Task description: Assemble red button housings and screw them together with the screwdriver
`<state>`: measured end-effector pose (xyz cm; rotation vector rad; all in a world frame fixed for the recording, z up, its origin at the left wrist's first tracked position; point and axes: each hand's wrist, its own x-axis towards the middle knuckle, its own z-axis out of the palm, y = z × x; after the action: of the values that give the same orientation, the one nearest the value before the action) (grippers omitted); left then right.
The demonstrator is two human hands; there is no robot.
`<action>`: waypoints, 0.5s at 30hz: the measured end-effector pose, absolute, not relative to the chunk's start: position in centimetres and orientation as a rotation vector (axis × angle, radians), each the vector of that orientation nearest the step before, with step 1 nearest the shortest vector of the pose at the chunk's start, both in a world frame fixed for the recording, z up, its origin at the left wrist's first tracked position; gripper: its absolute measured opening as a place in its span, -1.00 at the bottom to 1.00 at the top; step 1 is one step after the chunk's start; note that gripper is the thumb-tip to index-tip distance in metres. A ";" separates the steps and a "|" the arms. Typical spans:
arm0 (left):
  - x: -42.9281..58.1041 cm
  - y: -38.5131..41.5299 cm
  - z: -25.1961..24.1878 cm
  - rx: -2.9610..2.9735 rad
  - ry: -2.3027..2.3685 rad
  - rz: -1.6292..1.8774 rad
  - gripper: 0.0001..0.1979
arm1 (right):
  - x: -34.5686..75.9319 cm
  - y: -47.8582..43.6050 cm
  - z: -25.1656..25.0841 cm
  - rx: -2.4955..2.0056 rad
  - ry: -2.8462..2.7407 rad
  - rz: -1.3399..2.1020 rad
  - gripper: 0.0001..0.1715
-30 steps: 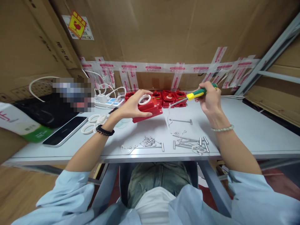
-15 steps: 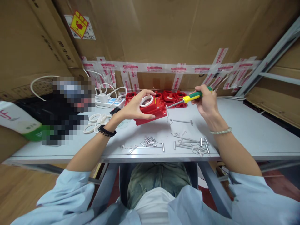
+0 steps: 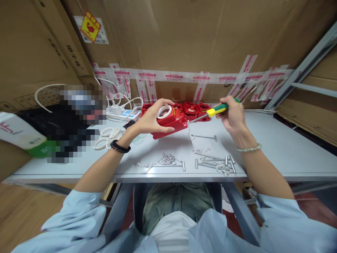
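Note:
My left hand [image 3: 155, 121] grips a red box-shaped housing [image 3: 171, 130] with a white ring [image 3: 164, 111] on its upper face, thumb along the near side. The housing is tilted above the table. In my right hand [image 3: 231, 114] is a screwdriver [image 3: 217, 109] with a green and yellow handle, fingers wrapped round it. Its tip meets the right end of the housing, where a white cord [image 3: 190, 133] hangs down. Just what the tip sits on is too small to make out. Beneath lies a metal T-shaped rod [image 3: 204, 137].
Behind the housing stand more red housings [image 3: 192, 109]. Loose white rings [image 3: 106, 132] and a power strip [image 3: 123, 114] lie left. Near the front edge are a pile of screws [image 3: 168, 160] and several T-shaped rods with cords [image 3: 217, 163]. Cardboard [image 3: 184, 35] walls the back.
Hardly anything differs. The screwdriver and the right hand have shifted very slightly to the right, and the view has moved a little.

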<state>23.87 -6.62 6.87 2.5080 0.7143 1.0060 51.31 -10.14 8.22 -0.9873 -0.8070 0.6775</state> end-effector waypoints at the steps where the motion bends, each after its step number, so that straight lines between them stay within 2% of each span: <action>1: 23.9 -6.6 6.9 2.504 0.710 1.008 -0.29 | 51.2 -10.2 8.3 -0.988 -0.798 0.689 -0.68; 15: 23.9 -6.8 6.9 2.493 0.696 0.996 -0.30 | 50.9 -10.6 8.4 -0.991 -0.779 0.686 -0.75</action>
<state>23.90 -6.80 6.88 2.4932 0.6960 0.9961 50.91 -10.57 8.38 -0.9907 -0.7794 0.6857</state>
